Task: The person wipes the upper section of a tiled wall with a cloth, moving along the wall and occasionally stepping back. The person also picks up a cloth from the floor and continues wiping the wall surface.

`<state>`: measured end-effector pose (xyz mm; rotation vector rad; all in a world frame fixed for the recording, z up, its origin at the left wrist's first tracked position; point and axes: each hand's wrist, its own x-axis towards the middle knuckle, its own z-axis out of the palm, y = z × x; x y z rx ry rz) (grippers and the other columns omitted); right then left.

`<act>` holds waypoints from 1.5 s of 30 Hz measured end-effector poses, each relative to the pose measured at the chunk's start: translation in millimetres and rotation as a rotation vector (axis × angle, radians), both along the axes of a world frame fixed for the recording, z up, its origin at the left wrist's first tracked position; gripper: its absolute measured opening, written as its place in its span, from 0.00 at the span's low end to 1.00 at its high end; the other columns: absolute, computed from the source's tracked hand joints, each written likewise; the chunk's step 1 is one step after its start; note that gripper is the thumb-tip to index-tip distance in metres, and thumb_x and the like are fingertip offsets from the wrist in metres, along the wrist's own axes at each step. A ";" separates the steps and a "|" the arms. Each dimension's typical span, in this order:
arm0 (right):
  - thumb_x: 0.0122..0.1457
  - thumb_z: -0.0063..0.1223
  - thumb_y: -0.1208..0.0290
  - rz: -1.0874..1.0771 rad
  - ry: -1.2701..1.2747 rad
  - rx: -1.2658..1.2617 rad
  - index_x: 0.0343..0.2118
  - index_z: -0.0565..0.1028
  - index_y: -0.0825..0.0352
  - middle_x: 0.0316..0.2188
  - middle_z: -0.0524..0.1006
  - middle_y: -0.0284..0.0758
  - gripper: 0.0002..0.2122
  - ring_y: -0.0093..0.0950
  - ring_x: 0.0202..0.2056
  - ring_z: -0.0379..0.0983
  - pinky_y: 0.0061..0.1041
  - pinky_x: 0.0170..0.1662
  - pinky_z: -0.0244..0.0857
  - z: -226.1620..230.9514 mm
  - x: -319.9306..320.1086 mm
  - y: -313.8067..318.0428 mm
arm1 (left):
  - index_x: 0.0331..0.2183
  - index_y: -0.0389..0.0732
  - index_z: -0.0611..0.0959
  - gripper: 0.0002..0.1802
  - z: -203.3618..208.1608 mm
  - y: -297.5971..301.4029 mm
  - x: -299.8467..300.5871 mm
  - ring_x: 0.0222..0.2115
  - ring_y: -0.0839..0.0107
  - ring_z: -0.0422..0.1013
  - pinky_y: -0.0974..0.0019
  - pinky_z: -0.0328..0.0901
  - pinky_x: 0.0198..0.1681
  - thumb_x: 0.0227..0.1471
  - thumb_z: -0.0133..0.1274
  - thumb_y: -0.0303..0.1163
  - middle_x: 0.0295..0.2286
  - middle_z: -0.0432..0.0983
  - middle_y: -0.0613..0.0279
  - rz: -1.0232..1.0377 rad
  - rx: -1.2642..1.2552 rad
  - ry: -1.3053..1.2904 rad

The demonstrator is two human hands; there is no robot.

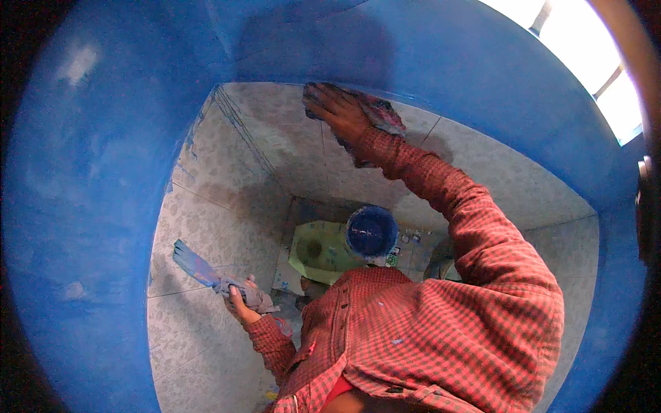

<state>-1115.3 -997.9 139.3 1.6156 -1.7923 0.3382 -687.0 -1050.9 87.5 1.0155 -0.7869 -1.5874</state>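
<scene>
My right hand [339, 110] reaches up to the far tiled wall and presses a paint-stained rag [383, 114] against it, right below the edge of the blue painted wall [441, 62]. My left hand [240, 300] is lower left, closed around the wrapped handle of a flat paintbrush [195, 266] whose blue bristles point up and left near the tiled side wall [206, 206]. Both arms wear red checked sleeves.
A round bucket of blue paint [372, 231] stands on the floor below me, beside a pale green squat toilet pan [315, 252]. Small containers [407, 238] lie to the bucket's right. Grey patterned tiles cover the lower walls; a bright window [606, 62] is upper right.
</scene>
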 end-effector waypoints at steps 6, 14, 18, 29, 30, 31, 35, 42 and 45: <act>0.47 0.44 0.76 0.056 -0.075 -0.044 0.51 0.63 0.58 0.55 0.59 0.40 0.24 0.39 0.57 0.54 0.39 0.57 0.50 0.9 7.5 -36.2 | 0.45 0.34 0.67 0.31 -2.5 -6.9 9.0 0.34 0.57 0.68 0.64 0.67 0.34 0.43 0.56 0.43 0.38 0.64 0.52 -0.100 0.005 0.012; 0.45 0.44 0.79 0.062 -0.084 -0.130 0.50 0.64 0.58 0.54 0.60 0.41 0.25 0.40 0.56 0.54 0.40 0.57 0.50 -8.5 1.6 -83.4 | 0.44 0.36 0.67 0.29 -3.2 -13.3 10.3 0.33 0.57 0.69 0.63 0.66 0.34 0.44 0.56 0.42 0.36 0.66 0.53 -0.035 0.071 0.033; 0.42 0.46 0.81 0.065 -0.064 -0.133 0.49 0.65 0.58 0.54 0.60 0.41 0.26 0.40 0.56 0.55 0.40 0.56 0.50 -1.3 13.3 -93.8 | 0.44 0.35 0.67 0.29 -14.4 -21.4 26.9 0.33 0.57 0.69 0.63 0.66 0.34 0.44 0.56 0.42 0.37 0.65 0.53 -0.092 0.041 0.042; 0.42 0.47 0.78 -0.018 0.041 -0.086 0.49 0.66 0.57 0.56 0.58 0.38 0.26 0.40 0.57 0.52 0.44 0.56 0.49 3.2 10.3 -132.7 | 0.37 0.35 0.70 0.23 -14.7 -36.4 30.7 0.28 0.63 0.70 0.65 0.65 0.33 0.45 0.55 0.42 0.28 0.70 0.55 -0.219 0.032 -0.019; 0.42 0.47 0.78 -0.003 0.033 -0.098 0.49 0.66 0.57 0.56 0.58 0.38 0.26 0.41 0.57 0.52 0.44 0.56 0.49 1.4 9.8 -143.1 | 0.37 0.35 0.70 0.23 -14.2 -36.2 32.0 0.28 0.63 0.70 0.65 0.65 0.33 0.45 0.55 0.42 0.27 0.70 0.55 -0.212 0.038 -0.033; 0.42 0.47 0.78 -0.020 0.056 -0.105 0.49 0.66 0.56 0.56 0.58 0.38 0.25 0.40 0.57 0.52 0.44 0.56 0.49 -1.9 7.9 -150.2 | 0.37 0.35 0.70 0.23 -14.4 -35.9 33.4 0.27 0.64 0.70 0.65 0.65 0.33 0.45 0.55 0.42 0.27 0.70 0.56 -0.212 0.030 -0.031; 0.45 0.44 0.76 -0.186 0.058 0.032 0.50 0.65 0.56 0.56 0.58 0.38 0.24 0.39 0.57 0.53 0.42 0.57 0.48 13.3 30.5 -163.7 | 0.37 0.34 0.70 0.23 -13.7 -35.3 33.0 0.27 0.64 0.70 0.64 0.66 0.32 0.44 0.55 0.41 0.26 0.70 0.55 -0.143 0.101 -0.017; 0.44 0.47 0.79 -0.001 -0.043 -0.276 0.50 0.65 0.59 0.51 0.65 0.40 0.26 0.40 0.52 0.60 0.38 0.55 0.55 -14.9 4.3 -193.1 | 0.41 0.33 0.68 0.25 -14.6 -39.3 39.7 0.32 0.59 0.70 0.62 0.67 0.34 0.44 0.55 0.37 0.33 0.68 0.53 -0.248 0.075 0.023; 0.45 0.50 0.79 0.156 -0.362 -0.286 0.49 0.66 0.61 0.47 0.68 0.42 0.23 0.40 0.47 0.65 0.36 0.51 0.59 13.5 47.7 -183.2 | 0.45 0.34 0.66 0.27 -13.8 -34.6 47.3 0.33 0.57 0.70 0.61 0.67 0.34 0.44 0.54 0.35 0.35 0.67 0.54 -0.248 0.052 0.075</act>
